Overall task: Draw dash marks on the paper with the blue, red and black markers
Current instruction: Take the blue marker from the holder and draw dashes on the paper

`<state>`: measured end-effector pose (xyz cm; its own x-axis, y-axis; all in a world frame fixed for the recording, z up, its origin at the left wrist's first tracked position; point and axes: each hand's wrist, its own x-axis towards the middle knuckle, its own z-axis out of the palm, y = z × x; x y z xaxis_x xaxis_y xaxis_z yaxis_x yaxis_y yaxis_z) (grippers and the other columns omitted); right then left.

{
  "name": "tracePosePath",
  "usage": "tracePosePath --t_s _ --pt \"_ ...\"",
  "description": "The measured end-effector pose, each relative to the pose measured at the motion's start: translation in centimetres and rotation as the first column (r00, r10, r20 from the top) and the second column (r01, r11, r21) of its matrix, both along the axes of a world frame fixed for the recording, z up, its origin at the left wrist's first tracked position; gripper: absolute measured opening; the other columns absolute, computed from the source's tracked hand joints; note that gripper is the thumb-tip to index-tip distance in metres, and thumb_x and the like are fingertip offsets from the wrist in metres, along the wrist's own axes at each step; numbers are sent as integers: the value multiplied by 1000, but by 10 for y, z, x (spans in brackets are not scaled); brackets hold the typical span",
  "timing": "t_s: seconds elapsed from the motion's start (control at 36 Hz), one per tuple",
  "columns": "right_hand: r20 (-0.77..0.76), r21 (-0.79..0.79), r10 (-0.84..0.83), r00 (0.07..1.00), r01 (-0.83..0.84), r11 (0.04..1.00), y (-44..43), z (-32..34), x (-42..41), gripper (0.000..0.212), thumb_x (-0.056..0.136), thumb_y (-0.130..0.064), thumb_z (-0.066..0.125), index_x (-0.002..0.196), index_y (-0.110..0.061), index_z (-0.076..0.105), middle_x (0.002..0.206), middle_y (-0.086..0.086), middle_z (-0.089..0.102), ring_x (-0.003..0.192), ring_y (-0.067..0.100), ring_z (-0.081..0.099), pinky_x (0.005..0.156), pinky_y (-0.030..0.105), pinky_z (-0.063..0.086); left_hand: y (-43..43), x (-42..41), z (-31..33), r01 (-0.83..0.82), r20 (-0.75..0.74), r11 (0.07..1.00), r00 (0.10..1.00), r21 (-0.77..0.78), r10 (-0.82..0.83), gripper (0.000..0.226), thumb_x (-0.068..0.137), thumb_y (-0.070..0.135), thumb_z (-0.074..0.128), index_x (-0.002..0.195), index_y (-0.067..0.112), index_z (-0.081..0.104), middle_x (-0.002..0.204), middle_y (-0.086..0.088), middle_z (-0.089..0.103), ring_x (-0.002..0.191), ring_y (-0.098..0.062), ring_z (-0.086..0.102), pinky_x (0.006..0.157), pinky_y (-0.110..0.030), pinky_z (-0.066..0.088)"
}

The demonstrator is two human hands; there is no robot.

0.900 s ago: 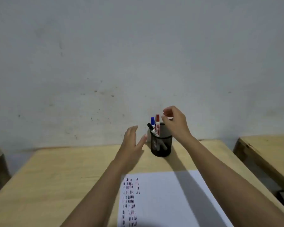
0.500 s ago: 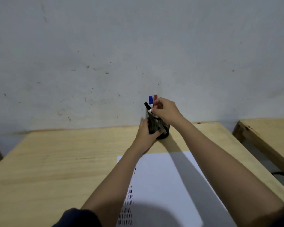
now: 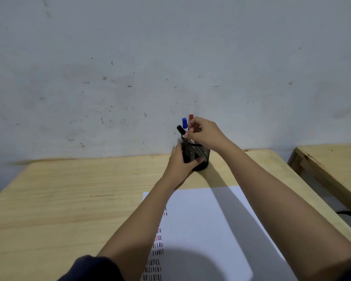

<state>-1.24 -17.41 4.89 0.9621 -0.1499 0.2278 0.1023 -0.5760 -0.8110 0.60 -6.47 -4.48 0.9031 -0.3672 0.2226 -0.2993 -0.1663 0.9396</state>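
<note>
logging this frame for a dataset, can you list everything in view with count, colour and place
black mesh pen cup: 1, black, far side of desk by the wall
blue-capped marker: 1, in cup
red-capped marker: 1, in cup
black-capped marker: 1, in cup, tilted left
white paper sheet: 1, near side of desk, red and black dashes along its left edge
light wooden desk: 1, centre
second wooden desk: 1, right edge
left hand: gripping cup
right hand: fingers at the markers

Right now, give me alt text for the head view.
The left hand grips the black mesh pen cup on the wooden table while the right hand pinches at the blue-, red- and black-capped markers in it; a white sheet of paper with dash marks lies nearer.
</note>
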Motion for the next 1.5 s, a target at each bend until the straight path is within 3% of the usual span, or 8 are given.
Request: tracePosePath --t_s 0.14,0.44,0.72,0.94,1.06,1.14,1.25,1.5 --pt "-18 -89 27 999 -28 996 0 1 1 30 83 -13 64 112 -10 60 91 3 54 86 18 53 83 28 43 0 1 -1 3 0 1000 1000 4 -3 53 71 33 78 112 29 45 120 -5 55 109 -16 56 94 -33 49" --pt "10 -128 21 1000 -20 992 -4 4 -4 15 81 -16 68 85 -5 59 79 1 53 72 18 51 69 27 42 2 -3 3 7 2 1000 1000 12 -7 45 60 45 76 94 44 46 116 -6 57 108 -15 59 94 -41 51" --pt "107 13 -93 990 92 996 -10 9 -18 16 77 -14 72 89 -6 65 87 8 65 78 21 62 64 17 46 4 -10 10 -36 -6 997 999 67 36 61 63 40 77 116 23 52 115 -4 53 107 -16 56 95 -36 49" --pt "319 231 -219 922 148 962 -9 45 -51 19 71 -6 75 81 -10 60 78 6 63 65 9 57 61 5 46 1 -15 9 -131 -81 988 987 85 138 52 57 44 77 98 18 60 110 -10 62 97 -20 64 90 -41 53" --pt "443 250 -194 875 88 964 0 62 -77 17 75 -5 72 82 -15 60 84 4 65 77 13 61 75 16 52 6 -37 31 -187 -121 982 975 20 188 31 81 19 69 106 6 58 114 -13 62 93 -18 60 76 -20 47" --pt "529 179 -149 836 62 982 8 66 -99 17 77 -4 70 88 -15 63 87 1 64 83 17 63 83 25 54 17 -55 46 -206 -94 975 976 -85 198 34 86 13 64 114 -3 55 104 -8 60 90 -16 55 72 -10 47" --pt "573 -33 -62 817 99 995 17 52 -121 20 77 -1 69 96 -5 69 88 4 60 80 20 61 83 25 53 44 -74 66 -231 -80 956 972 -183 220 18 89 18 59 103 8 63 91 -2 63 90 -21 61 90 -34 49" --pt "313 -382 139 940 -9 924 46 3 -148 23 78 -6 67 101 -7 72 77 2 56 71 16 49 71 23 39 92 -121 94 12 -8 971 1000 -239 -14 20 93 16 53 85 6 68 77 -8 66 75 -18 61 81 -24 53"
